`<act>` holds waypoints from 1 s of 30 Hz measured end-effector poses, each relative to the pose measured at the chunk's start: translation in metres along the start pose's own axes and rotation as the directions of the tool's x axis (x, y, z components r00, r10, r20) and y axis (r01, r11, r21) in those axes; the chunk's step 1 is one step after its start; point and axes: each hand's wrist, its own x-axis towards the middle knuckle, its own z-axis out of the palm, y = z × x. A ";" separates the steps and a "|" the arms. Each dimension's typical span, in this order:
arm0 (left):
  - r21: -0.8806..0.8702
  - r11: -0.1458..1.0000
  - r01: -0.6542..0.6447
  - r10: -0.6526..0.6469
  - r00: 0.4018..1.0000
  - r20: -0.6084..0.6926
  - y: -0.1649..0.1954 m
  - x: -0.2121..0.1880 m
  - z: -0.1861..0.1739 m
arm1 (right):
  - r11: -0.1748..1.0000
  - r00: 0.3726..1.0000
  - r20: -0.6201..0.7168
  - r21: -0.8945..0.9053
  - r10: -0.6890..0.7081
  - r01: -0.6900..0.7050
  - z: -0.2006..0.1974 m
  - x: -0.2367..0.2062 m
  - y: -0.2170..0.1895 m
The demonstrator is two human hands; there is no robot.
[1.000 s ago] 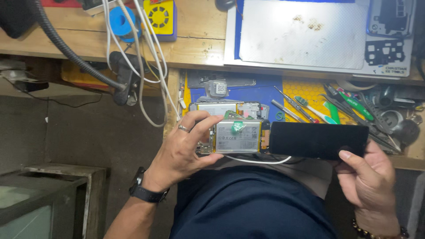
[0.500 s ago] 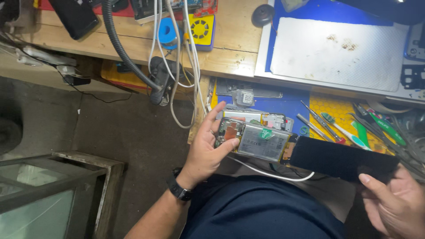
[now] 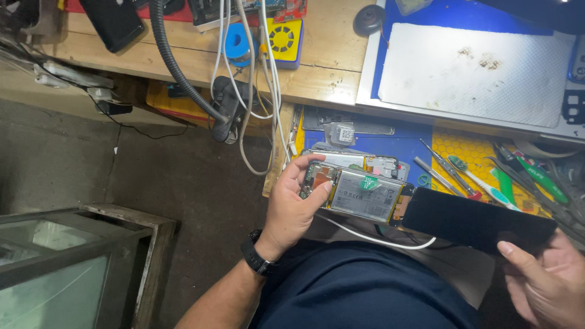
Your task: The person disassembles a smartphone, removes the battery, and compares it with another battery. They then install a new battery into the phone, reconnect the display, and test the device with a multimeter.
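Holding: left hand point(image 3: 292, 210) grips opened phone body point(image 3: 356, 192) at its left end, thumb laid over the circuit board part, fingers curled round the far edge
Right hand: right hand point(image 3: 542, 283) at lower right corner, fingers closed on the right end of black screen panel point(image 3: 475, 222), thumb on top of it
Phone body: back cover off, silver battery point(image 3: 365, 195) with green sticker showing, held level over the person's lap, just in front of the bench edge
Screen panel: dark, flat, its left end touching or just beside the right end of the phone body; cannot tell if the two are joined
Second phone frame: another opened frame point(image 3: 359, 161) lying on the blue mat point(image 3: 402, 140) right behind the held one
Tools: tweezers point(image 3: 448, 167) and green-handled screwdrivers point(image 3: 536, 176) on yellow honeycomb mat point(image 3: 475, 149), right of the phone
Cables: white cables point(image 3: 268, 79) hang over wooden bench point(image 3: 329, 67); one white cable point(image 3: 378, 237) loops under the phone
Wrist: black watch point(image 3: 256, 256) on left wrist
Bench top: white pad point(image 3: 475, 73) on blue tray, black flexible hose point(image 3: 177, 67) at left
Floor left: glass-fronted box point(image 3: 67, 268) with wooden frame
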 end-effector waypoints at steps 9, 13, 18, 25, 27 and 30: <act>0.136 0.989 -0.058 0.067 0.996 -0.060 -0.004 0.001 0.006 | 0.996 1.000 0.009 0.091 -0.006 0.005 0.012 0.003 -0.002; 0.125 0.992 -0.007 0.016 0.997 -0.077 -0.009 0.002 0.009 | 0.992 1.000 -0.024 0.128 0.000 0.003 0.021 0.002 -0.014; 0.133 0.991 -0.002 0.012 0.997 -0.074 -0.010 0.005 0.012 | 0.985 1.000 -0.014 0.174 0.018 -0.015 0.022 0.004 -0.019; 0.112 0.992 0.055 -0.045 0.995 -0.089 -0.009 0.008 0.016 | 0.983 1.000 0.006 0.184 0.004 -0.005 0.020 0.005 -0.022; 0.117 0.992 0.046 -0.037 0.996 -0.084 -0.007 0.007 0.016 | 0.982 1.000 0.018 0.189 0.002 -0.005 0.021 0.006 -0.023; 0.100 0.994 0.039 -0.031 0.996 -0.081 -0.007 0.007 0.019 | 0.981 1.000 0.018 0.193 0.009 -0.012 0.021 0.005 -0.026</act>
